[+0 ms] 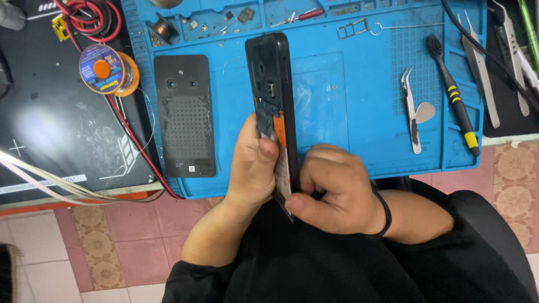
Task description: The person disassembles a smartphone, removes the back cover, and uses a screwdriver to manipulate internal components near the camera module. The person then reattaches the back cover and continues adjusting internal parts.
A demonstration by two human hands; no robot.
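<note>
Blue silicone mat covers the bench, its top compartments holding small screws and chips, a copper coil and a red-handled screwdriver. On the mat lie a black back cover, tweezers and a black brush; a solder spool sits just beside it. Pink patterned floor tiles show below. An opened black phone stands on edge above the lap, clasped by left hand and right hand, both grips closed around its lower end.
</note>
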